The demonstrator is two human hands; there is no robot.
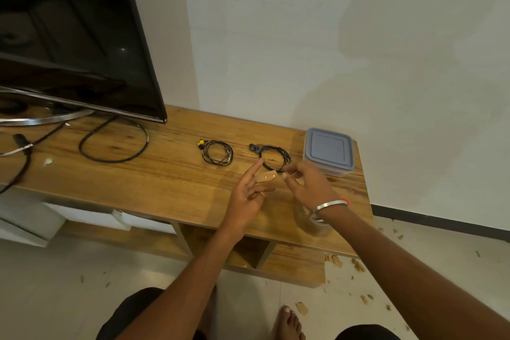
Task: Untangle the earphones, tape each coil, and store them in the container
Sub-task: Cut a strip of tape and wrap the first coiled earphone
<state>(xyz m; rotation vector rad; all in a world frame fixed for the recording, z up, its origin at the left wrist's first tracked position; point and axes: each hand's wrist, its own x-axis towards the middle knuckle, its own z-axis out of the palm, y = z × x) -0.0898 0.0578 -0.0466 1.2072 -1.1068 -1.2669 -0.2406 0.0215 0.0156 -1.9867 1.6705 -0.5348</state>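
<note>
Two coiled earphones lie flat on the wooden table point(171, 174). The black earphones with yellow buds point(216, 152) sit at nine o'clock of the all-black earphones point(271, 156), apart. A short strip of clear tape point(266, 176) hangs at six o'clock of the all-black coil. The container point(328, 151), grey lid on, stands at three o'clock, near the table's edge.

Home: TV point(69, 36) on wood stand point(165, 174)

TV point(69, 36) on wooden unit point(165, 174); black cable point(113, 159) looped beside.
</note>
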